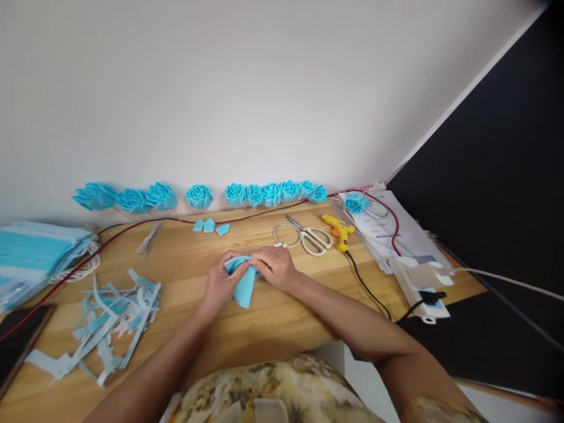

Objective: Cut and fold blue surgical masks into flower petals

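Both hands meet over the middle of the wooden table, pinching one piece of blue fabric (244, 289), which looks like face-mask material. My left hand (221, 282) is closed on its left side, thumb on top. From the right, my right hand (277, 268) grips the upper edge, fingers bent. Part of the fabric hangs down between the hands; the rest is folded and partly hidden by the fingers. Beyond the hands lie a few small cut blue petals (208, 225). White-handled scissors (315, 238) rest just past my right hand, beside a ring-shaped white roll (286, 234).
Several blue fabric flowers (235, 194) line the wall. A yellow glue gun (341, 232) lies right, its cord running to a power strip (416, 288). Papers (388, 223) sit behind it. At left are stacked face masks (35, 252), cut strips (108, 323) and a dark tablet-like object (22, 335).
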### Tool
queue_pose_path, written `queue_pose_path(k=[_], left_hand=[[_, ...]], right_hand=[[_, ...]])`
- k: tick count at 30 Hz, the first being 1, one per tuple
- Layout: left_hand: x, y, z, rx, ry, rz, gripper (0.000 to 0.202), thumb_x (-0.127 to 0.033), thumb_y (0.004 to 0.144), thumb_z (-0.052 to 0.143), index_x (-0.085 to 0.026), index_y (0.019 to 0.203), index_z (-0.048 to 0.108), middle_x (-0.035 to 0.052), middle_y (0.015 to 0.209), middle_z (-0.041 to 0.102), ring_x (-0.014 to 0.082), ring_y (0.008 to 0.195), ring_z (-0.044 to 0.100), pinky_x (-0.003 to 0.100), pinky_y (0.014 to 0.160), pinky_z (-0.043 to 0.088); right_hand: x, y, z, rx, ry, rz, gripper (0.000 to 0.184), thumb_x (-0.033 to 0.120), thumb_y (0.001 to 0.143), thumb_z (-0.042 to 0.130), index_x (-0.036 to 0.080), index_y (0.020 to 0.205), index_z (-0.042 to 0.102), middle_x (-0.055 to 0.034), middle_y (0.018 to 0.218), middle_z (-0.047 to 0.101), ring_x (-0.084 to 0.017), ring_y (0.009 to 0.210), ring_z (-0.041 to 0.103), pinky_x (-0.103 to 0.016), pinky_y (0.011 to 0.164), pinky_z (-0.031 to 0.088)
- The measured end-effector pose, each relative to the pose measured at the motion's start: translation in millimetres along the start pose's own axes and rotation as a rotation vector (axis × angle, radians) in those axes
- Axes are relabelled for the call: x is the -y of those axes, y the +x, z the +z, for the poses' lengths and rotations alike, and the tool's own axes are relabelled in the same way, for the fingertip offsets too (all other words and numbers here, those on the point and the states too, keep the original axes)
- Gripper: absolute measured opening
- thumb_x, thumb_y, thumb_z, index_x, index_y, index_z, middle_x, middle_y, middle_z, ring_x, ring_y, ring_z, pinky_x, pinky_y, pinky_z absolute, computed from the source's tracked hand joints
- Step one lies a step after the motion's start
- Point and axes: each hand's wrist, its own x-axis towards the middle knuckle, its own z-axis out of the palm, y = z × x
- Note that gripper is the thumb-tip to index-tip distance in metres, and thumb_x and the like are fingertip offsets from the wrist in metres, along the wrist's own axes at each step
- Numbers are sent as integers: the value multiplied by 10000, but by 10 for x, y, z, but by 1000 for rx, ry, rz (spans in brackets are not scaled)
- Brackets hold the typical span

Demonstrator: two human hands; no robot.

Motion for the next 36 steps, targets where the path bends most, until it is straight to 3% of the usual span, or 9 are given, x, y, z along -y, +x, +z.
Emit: queue_pose_path(k=[20,28,36], left_hand=[[15,-15,7,18,-25,39,252,-397,694,691,-182,674,563,-28,628,524,122,613,481,233,581,428],[38,-19,31,53,-23,30,255,-409,694,674,-184,682,554,-36,622,508,113,602,452,229,577,398],[107,-24,40,125,12,39,270,-404,701,700,-186,667,545,-45,614,483,110,609,439,228,574,380]], right_hand=[[-4,-3,-6,-16,11,-2,273,317,1003,534,177,859,719,-49,648,703,-143,600,640,-257,590,490],[-17,23,-30,77,99,87,258,393,977,565,185,916,705,-43,704,703,-143,610,615,-261,604,467],[19,84,-106,59,84,116,243,328,966,555,203,797,676,-25,677,685,-143,618,612,-260,616,453]])
